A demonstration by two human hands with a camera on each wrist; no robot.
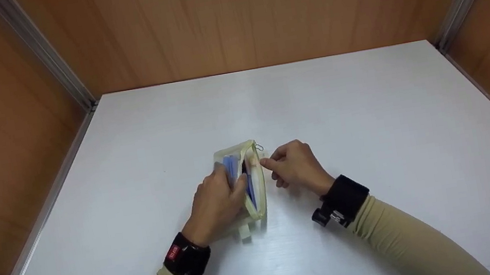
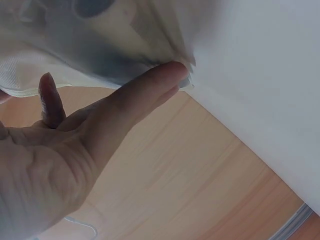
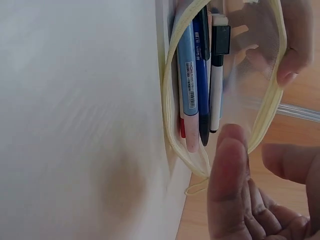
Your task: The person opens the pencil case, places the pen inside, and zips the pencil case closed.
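A pale yellow mesh pouch [image 1: 246,181] lies near the middle of the white surface [image 1: 369,113], its zip open along the long edge. The left hand [image 1: 216,203] holds the pouch from its left side, fingers curled over the mesh and spreading the opening. In the left wrist view a straight finger [image 2: 145,95] presses against the mesh fabric [image 2: 90,45], with the thumb raised beside it.

The right hand [image 1: 293,165] sits just beside the pouch's right edge, fingers loosely curled, thumb and forefinger tips close to the yellow zip binding. Whether they pinch the binding or only touch it cannot be told; in the right wrist view the thumb [image 3: 229,175] lies against the pouch's rim [image 3: 267,107].

Inside the pouch, seen from the right wrist: a light blue pen [image 3: 188,85] with a printed label, a dark blue pen [image 3: 202,75] beside it, and a white marker with a black cap [image 3: 217,80]. They lie side by side along the pouch.

Small metal zip pull [image 1: 259,147] at the far end of the pouch. Wooden panel walls [image 1: 225,12] enclose the surface on three sides.
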